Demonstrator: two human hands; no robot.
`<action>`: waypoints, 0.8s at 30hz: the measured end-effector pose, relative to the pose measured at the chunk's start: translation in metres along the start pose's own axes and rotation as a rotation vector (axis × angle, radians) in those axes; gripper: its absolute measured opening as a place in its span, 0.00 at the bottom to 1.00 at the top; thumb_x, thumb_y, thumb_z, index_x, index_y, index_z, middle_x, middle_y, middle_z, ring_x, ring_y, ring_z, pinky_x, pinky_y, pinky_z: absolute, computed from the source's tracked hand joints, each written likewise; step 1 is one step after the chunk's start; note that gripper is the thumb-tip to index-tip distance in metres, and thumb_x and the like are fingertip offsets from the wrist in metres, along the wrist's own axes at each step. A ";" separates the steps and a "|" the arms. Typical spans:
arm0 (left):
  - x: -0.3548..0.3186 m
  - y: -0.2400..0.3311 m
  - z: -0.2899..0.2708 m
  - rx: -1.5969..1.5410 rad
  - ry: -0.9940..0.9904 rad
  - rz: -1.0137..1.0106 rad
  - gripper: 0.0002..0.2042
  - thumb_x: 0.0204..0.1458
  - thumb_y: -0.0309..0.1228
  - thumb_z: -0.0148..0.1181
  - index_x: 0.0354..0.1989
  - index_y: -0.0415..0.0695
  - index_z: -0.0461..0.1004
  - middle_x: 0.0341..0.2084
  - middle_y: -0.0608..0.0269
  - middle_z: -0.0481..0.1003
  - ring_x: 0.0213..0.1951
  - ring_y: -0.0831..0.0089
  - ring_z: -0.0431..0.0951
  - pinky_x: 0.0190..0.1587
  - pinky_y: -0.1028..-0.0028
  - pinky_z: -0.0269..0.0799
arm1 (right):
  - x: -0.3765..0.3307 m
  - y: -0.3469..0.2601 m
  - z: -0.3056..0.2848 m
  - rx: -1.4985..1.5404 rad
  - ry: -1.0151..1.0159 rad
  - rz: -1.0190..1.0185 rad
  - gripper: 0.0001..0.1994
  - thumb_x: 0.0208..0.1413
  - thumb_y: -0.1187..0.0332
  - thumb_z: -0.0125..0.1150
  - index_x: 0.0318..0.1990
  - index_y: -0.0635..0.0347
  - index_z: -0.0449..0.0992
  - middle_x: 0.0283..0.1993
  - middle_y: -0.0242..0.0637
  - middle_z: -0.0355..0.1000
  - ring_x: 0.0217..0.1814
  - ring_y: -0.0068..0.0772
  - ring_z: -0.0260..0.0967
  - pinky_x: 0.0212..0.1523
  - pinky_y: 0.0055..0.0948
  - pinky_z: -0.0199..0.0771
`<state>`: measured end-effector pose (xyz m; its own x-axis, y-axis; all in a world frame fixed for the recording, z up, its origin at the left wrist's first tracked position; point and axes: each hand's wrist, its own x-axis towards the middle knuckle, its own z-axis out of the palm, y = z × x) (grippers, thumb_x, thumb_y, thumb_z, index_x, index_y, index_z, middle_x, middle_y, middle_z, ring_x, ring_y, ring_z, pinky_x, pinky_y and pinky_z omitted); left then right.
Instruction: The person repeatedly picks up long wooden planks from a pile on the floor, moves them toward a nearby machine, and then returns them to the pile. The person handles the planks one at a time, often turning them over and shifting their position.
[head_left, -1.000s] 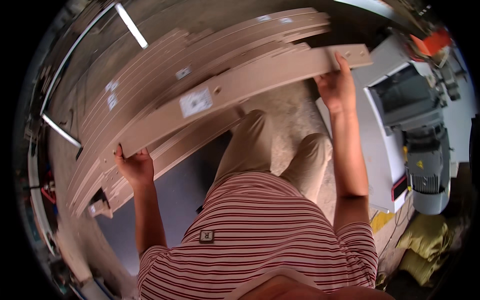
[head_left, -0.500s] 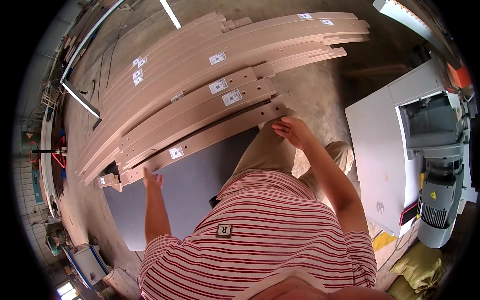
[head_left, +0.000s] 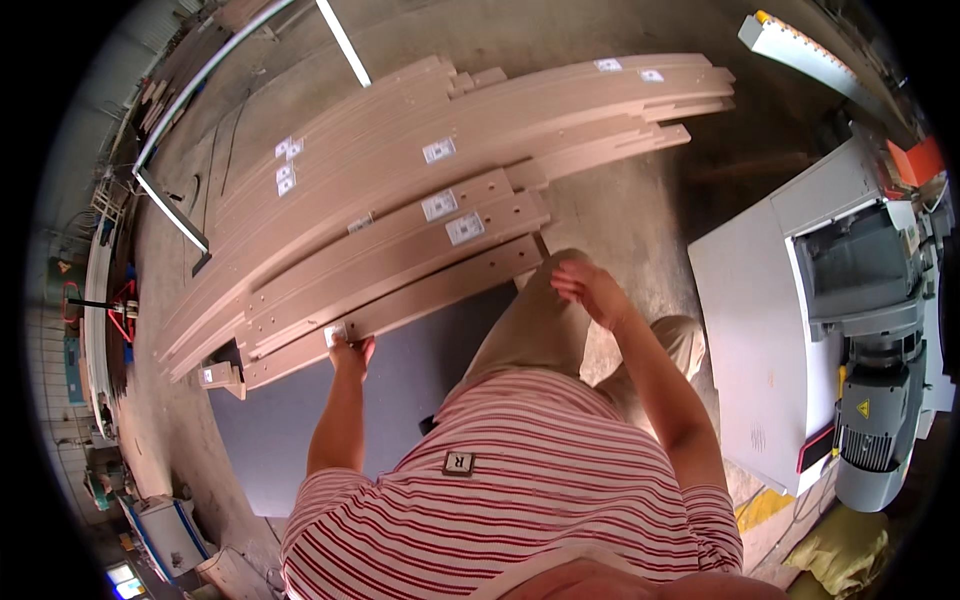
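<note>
My left hand (head_left: 350, 354) grips the near edge of a long brown board (head_left: 430, 302), next to a white label (head_left: 336, 333) that it partly covers. The undersides of its fingers are hidden. This board is the nearest of several and has round holes toward its right end. It lies along the top of a dark grey flat surface (head_left: 300, 430). Above my knee, my right hand (head_left: 590, 292) is raised off the board's right end, its fingers loosely bent and apart, holding nothing.
Beyond the near board, long brown boards (head_left: 400, 195) with white labels lie stacked in uneven steps. A short brown piece (head_left: 220, 376) sits at their left end. A pale machine cabinet (head_left: 755, 320) with a grey motor (head_left: 868, 430) stands on the right. A yellowish sack (head_left: 840, 552) lies below it.
My left hand has moved right along the near board and closed on it by the label. That board has slid left against the stack. My right hand has come off its right end.
</note>
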<state>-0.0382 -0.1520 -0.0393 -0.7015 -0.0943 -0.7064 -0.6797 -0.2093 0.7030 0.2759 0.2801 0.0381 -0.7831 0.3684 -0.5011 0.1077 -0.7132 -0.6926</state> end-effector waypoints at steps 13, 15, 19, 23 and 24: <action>-0.076 -0.026 0.038 0.683 -0.376 -0.308 0.40 0.57 0.68 0.36 0.52 0.38 0.69 0.32 0.50 0.77 0.28 0.66 0.79 0.30 0.70 0.80 | -0.090 -0.004 -0.148 -1.615 0.776 -0.391 0.12 0.52 0.64 0.60 0.42 0.55 0.80 0.47 0.43 0.77 0.54 0.45 0.71 0.59 0.45 0.65; -0.149 -0.033 0.089 0.902 -0.680 -0.136 0.35 0.61 0.62 0.40 0.56 0.39 0.69 0.35 0.52 0.77 0.34 0.68 0.79 0.40 0.68 0.79 | -0.095 0.018 -0.168 -1.616 0.813 -0.306 0.12 0.51 0.61 0.61 0.41 0.53 0.81 0.47 0.40 0.78 0.58 0.42 0.67 0.64 0.46 0.58; -0.269 -0.011 0.192 0.883 -1.398 0.225 0.22 0.68 0.46 0.40 0.57 0.41 0.68 0.41 0.56 0.75 0.43 0.71 0.76 0.49 0.66 0.74 | -0.101 0.018 -0.148 -1.631 0.833 -0.280 0.12 0.52 0.58 0.58 0.39 0.51 0.82 0.48 0.35 0.77 0.60 0.39 0.65 0.66 0.43 0.54; -0.376 0.042 0.248 0.480 -2.016 0.346 0.20 0.69 0.41 0.38 0.56 0.38 0.67 0.42 0.55 0.74 0.46 0.67 0.75 0.51 0.66 0.70 | -0.101 0.015 -0.148 -1.593 0.852 -0.274 0.11 0.52 0.58 0.59 0.38 0.50 0.82 0.47 0.33 0.78 0.60 0.37 0.66 0.65 0.40 0.55; -0.404 0.055 0.253 0.356 -2.179 0.361 0.19 0.70 0.40 0.38 0.56 0.38 0.67 0.42 0.53 0.73 0.46 0.64 0.75 0.51 0.64 0.71 | -0.102 0.015 -0.147 -1.587 0.848 -0.262 0.11 0.53 0.58 0.58 0.38 0.49 0.82 0.47 0.32 0.78 0.59 0.36 0.66 0.65 0.40 0.55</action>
<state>0.1537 0.1206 0.3051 0.3160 0.8662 0.3872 -0.3306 -0.2820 0.9007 0.4475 0.3189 0.0028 -0.4395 0.8964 -0.0576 0.8598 0.4012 -0.3160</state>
